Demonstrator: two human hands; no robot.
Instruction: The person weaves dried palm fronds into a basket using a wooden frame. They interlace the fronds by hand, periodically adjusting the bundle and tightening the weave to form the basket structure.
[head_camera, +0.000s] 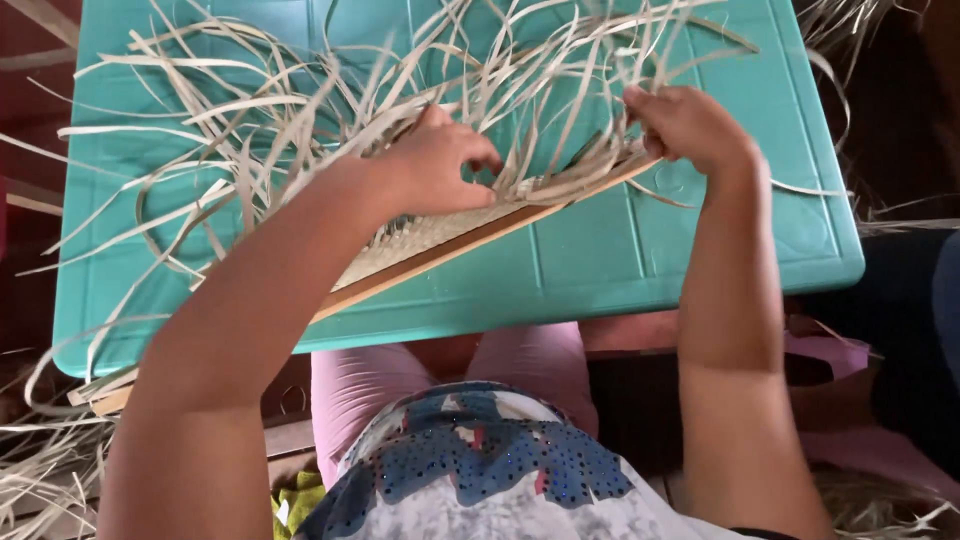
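A partly woven mat of pale dried leaf strips (420, 240) lies on a teal plastic table (620, 250). A long wooden slat (480, 235) runs diagonally along the mat's near edge. Many loose strip ends (300, 110) fan out from the weave toward the far side. My left hand (440, 165) presses down on the woven part and pinches strips between its fingers. My right hand (685, 125) is closed on a few strips at the right end of the slat.
Loose dried strips (50, 470) lie piled on the floor at the lower left, and more show at the top right. My lap in pink trousers (440, 375) is just below the table's near edge. A dark cloth or bag (900, 330) lies at the right.
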